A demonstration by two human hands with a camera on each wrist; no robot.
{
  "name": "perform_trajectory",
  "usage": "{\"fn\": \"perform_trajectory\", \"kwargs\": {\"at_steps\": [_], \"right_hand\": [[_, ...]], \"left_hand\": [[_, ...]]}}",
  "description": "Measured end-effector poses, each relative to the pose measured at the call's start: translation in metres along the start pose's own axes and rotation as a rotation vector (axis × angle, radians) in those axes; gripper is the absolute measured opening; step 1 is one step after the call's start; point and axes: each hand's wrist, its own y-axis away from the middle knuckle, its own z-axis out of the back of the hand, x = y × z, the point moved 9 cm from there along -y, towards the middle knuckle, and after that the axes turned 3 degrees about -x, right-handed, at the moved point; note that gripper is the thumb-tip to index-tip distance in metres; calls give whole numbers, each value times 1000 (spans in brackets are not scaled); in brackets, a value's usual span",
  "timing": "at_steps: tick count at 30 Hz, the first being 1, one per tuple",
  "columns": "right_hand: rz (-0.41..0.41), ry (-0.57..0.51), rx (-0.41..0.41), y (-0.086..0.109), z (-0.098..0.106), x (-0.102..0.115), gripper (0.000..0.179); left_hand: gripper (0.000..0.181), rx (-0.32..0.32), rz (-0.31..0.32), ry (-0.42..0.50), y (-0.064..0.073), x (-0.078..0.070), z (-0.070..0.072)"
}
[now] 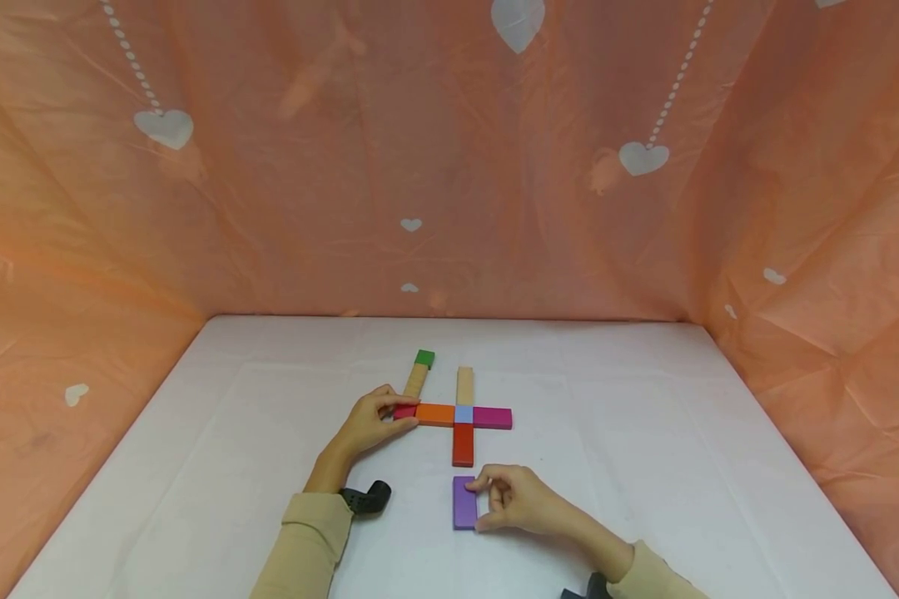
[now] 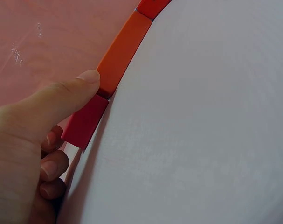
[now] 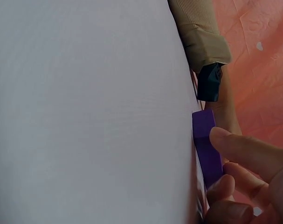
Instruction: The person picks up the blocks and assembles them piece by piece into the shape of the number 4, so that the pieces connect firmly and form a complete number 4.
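Observation:
My left hand (image 1: pixel 369 426) pinches the short crimson block (image 2: pixel 86 122) between thumb and fingers, the thumb tip lying where it meets the orange block (image 1: pixel 435 414). The orange block runs to a small light blue square (image 1: pixel 464 413). From that square a wooden block (image 1: pixel 465 386) extends away, a magenta block (image 1: pixel 492 418) to the right and a red block (image 1: pixel 463 445) toward me. Thumb and index finger of my right hand (image 1: pixel 523 499) hold the purple block (image 1: pixel 464 502) by its right side, a small gap below the red one.
Beyond my left fingers a second wooden piece (image 1: pixel 415 381) slants away, with a green block (image 1: pixel 424 358) at its far end. All lie on a white-covered table (image 1: pixel 644 416). Orange sheeting (image 1: pixel 434 166) with white hearts surrounds the table's back and sides.

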Motion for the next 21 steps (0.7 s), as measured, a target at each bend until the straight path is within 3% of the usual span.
{"fn": "perform_trajectory", "kwargs": {"at_steps": [10, 16, 21], "right_hand": [[-22, 0, -7, 0, 1, 1, 33], [-11, 18, -8, -2, 2, 1, 32], [-5, 34, -8, -3, 2, 1, 33]], "left_hand": [[27, 6, 11, -4, 1, -1, 1], [27, -28, -78, 11, 2, -6, 3], [28, 0, -16, 7, 1, -4, 1]]}}
